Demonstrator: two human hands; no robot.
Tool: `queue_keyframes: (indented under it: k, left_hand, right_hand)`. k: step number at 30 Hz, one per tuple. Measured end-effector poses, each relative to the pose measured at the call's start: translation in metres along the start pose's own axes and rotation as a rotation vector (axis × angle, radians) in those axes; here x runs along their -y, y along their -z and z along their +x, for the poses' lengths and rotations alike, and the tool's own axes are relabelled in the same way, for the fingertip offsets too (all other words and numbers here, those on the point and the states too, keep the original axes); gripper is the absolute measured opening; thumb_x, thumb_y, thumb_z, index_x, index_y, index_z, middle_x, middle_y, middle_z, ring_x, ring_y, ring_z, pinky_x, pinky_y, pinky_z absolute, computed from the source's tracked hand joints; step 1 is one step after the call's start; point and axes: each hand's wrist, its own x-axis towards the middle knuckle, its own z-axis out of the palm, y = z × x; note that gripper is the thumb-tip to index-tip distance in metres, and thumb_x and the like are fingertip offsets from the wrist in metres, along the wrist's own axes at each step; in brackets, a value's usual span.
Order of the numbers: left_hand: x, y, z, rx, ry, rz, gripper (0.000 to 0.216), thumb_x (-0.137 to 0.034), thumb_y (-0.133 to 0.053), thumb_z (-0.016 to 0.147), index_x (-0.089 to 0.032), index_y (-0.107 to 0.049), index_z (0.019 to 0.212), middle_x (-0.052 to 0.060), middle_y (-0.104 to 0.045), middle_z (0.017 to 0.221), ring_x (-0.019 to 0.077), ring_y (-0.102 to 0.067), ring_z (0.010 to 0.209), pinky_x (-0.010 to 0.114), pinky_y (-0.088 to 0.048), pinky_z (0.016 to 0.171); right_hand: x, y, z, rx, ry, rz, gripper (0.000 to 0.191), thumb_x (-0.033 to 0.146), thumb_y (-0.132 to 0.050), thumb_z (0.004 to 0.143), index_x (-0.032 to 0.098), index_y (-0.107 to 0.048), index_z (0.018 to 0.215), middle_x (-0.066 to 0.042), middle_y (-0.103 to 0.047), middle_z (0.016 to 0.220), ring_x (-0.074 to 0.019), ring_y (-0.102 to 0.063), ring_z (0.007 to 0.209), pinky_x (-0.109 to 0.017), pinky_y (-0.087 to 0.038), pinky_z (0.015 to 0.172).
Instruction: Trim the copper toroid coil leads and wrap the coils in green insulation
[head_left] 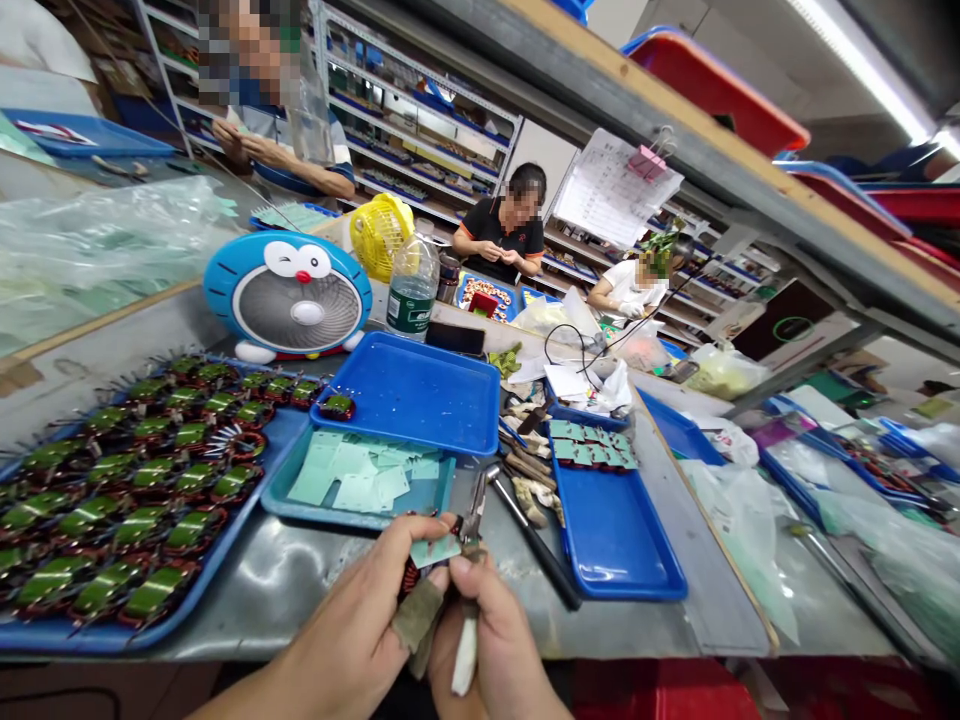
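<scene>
The left grip (352,630) clenches a copper-wound coil (409,578) and pale green sheet (435,550), the right grip (484,640) closed on pliers (469,525); many taped coils (150,590) fill a blue tray (217,590) left of the grip, loose sheets (360,490) remaining ahead in a teal tray (337,520).

wound coil (409,578) against pale green card (435,550)

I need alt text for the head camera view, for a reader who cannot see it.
The left hand pinches a dark copper-wound coil and pale green paper sheet, while the right hand holds white-handled steel pliers. Ahead on a grey metal bench, a blue tray holds rows of green-wrapped coils.
</scene>
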Motion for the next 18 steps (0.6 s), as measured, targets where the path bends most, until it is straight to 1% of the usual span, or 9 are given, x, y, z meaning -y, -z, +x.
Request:
queue_keyframes:
  k: [3,6,8,10,12,14,16,18]
  left_hand:
    - [0.004,-0.002,0.001,-0.022,-0.049,0.061,0.028,-0.043,-0.046,0.107,-0.032,-0.05,0.133,0.005,-0.069,0.138,0.0253,-0.069,0.122,0.037,-0.056,0.104]
    - [0.01,-0.002,0.003,-0.001,-0.138,0.127,0.029,-0.038,-0.048,0.106,-0.034,-0.048,0.135,0.003,-0.07,0.136,0.0232,-0.071,0.121,0.034,-0.058,0.101]
    - [0.014,-0.001,0.002,0.013,-0.18,0.163,0.032,-0.035,-0.048,0.106,-0.036,-0.045,0.138,0.001,-0.069,0.137,0.0217,-0.07,0.122,0.032,-0.057,0.101]
    - [0.016,0.0,0.001,0.038,-0.198,0.193,0.035,-0.032,-0.049,0.106,-0.037,-0.043,0.14,0.001,-0.067,0.14,0.0215,-0.068,0.125,0.032,-0.056,0.103]
    - [0.017,0.0,-0.002,0.059,-0.188,0.197,0.037,-0.03,-0.049,0.105,-0.037,-0.043,0.142,0.002,-0.065,0.143,0.0225,-0.065,0.129,0.033,-0.055,0.105]
    - [0.015,-0.001,-0.005,0.062,-0.144,0.167,0.037,-0.031,-0.049,0.105,-0.037,-0.045,0.141,0.002,-0.063,0.145,0.0235,-0.063,0.132,0.035,-0.052,0.107]
    - [0.01,-0.002,-0.007,0.057,-0.087,0.111,0.036,-0.032,-0.048,0.105,-0.036,-0.047,0.141,0.003,-0.062,0.146,0.0242,-0.061,0.133,0.036,-0.05,0.109]
    - [0.005,-0.001,-0.007,0.076,-0.028,0.053,0.035,-0.034,-0.048,0.105,-0.034,-0.049,0.139,0.004,-0.062,0.146,0.0249,-0.061,0.133,0.037,-0.048,0.11]
  right_hand:
    - [-0.004,0.003,0.0,-0.035,0.007,0.014,0.027,0.027,-0.085,0.076,0.023,-0.072,0.1,-0.002,-0.076,0.104,-0.0202,-0.069,0.105,-0.034,-0.049,0.107]
    - [-0.005,0.003,-0.001,-0.024,0.016,0.003,0.026,0.029,-0.084,0.077,0.024,-0.073,0.1,-0.001,-0.076,0.106,-0.0206,-0.07,0.106,-0.035,-0.048,0.109]
    - [-0.005,0.0,-0.002,-0.065,0.019,0.018,0.029,0.028,-0.087,0.072,0.025,-0.073,0.098,-0.001,-0.077,0.103,-0.0195,-0.07,0.103,-0.033,-0.051,0.105]
    - [-0.004,-0.005,-0.004,-0.137,0.023,0.039,0.033,0.027,-0.089,0.065,0.024,-0.073,0.093,0.0,-0.076,0.095,-0.0186,-0.07,0.096,-0.03,-0.054,0.097]
    - [-0.002,-0.011,-0.006,-0.192,0.016,0.056,0.035,0.025,-0.089,0.06,0.023,-0.073,0.09,0.001,-0.074,0.088,-0.0174,-0.068,0.087,-0.027,-0.055,0.091]
    - [0.0,-0.016,-0.009,-0.234,0.001,0.069,0.036,0.022,-0.089,0.056,0.023,-0.072,0.088,0.002,-0.072,0.083,-0.0161,-0.066,0.081,-0.026,-0.055,0.086]
    - [0.0,-0.02,-0.01,-0.269,-0.005,0.069,0.035,0.02,-0.088,0.053,0.023,-0.07,0.083,0.003,-0.069,0.079,-0.0152,-0.064,0.078,-0.024,-0.055,0.082]
    - [-0.003,-0.02,-0.01,-0.291,-0.015,0.046,0.032,0.021,-0.087,0.053,0.023,-0.066,0.077,0.002,-0.068,0.079,-0.0154,-0.063,0.077,-0.025,-0.055,0.081]
